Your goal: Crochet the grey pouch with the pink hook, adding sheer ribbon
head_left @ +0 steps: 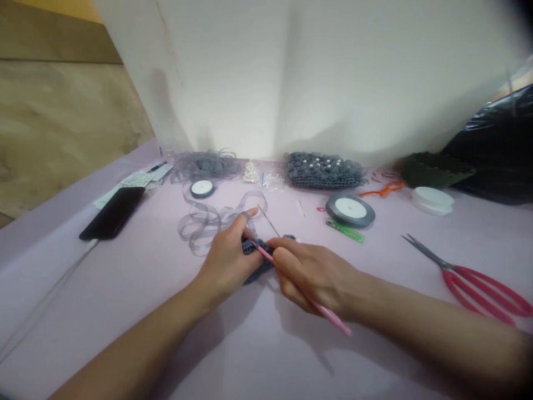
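Note:
Between my hands is a small piece of dark grey crochet work (258, 272). My left hand (227, 253) is closed on its left side, with the index finger raised and grey ribbon running by it. My right hand (306, 272) grips a pink-handled crochet hook (333, 319), whose front end meets the crochet work near my left thumb. A thin metal needle-like rod (269, 221) sticks up from between my hands; its lower end is hidden by my right fingers. Loose sheer grey ribbon (204, 222) lies in loops left of my left hand.
Behind stand a ribbon spool (350, 210), a beaded grey crochet piece (325, 170) and a bag of white beads (251, 172). Red-handled scissors (470, 283) lie right, near my forearm. A phone (113, 214) with a cable is on the left. A white wall (233, 72) closes the back.

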{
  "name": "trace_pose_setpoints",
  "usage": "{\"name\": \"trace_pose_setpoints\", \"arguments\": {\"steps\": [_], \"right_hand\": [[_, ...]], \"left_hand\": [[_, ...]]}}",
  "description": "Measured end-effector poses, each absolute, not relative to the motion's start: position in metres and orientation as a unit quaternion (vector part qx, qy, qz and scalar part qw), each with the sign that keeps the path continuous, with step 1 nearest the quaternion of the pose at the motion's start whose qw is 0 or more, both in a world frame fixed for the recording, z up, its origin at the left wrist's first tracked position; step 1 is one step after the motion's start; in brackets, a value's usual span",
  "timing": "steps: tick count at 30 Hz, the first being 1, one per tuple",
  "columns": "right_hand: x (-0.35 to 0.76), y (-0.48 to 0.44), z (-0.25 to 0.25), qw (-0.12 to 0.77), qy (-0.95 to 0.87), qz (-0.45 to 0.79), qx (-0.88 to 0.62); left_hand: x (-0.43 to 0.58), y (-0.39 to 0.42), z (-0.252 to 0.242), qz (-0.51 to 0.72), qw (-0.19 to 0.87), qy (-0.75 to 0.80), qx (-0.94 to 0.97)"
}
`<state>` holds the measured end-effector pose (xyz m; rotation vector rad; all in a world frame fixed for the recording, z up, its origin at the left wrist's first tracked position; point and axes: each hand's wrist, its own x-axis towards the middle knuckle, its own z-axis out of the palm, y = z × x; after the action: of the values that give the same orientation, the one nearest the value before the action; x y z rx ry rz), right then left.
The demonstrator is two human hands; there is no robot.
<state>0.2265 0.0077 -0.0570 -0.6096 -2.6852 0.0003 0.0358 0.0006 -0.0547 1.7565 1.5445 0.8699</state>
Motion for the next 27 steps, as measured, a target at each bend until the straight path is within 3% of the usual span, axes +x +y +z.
{"name": "trace_pose_setpoints", "arguments": {"steps": [4,11,17,20,22,27], "right_hand": [[0.22,0.003,-0.058,0.19,-0.955,-0.032,-0.225],[0.22,0.018,-0.073,0.281,-0.934,-0.077,-0.206],[0.227,0.026,-0.073,0.313,-0.935,-0.055,-0.16],[0.226,0.023,-0.07,0.316,-0.935,-0.049,-0.152],[0.225,0.021,-0.069,0.311,-0.937,-0.038,-0.158],[0.226,0.021,-0.069,0.272,-0.946,-0.018,-0.176]], "left_hand": [[0.04,-0.002,-0.056,0.324,0.307,0.589,0.674],[0.037,0.004,-0.06,0.365,0.34,0.577,0.647],[0.017,0.018,-0.067,0.323,0.6,0.485,0.548],[0.01,0.021,-0.065,0.294,0.659,0.427,0.545],[0.009,0.02,-0.062,0.276,0.628,0.426,0.59],[0.012,0.016,-0.054,0.274,0.396,0.455,0.749]]}}
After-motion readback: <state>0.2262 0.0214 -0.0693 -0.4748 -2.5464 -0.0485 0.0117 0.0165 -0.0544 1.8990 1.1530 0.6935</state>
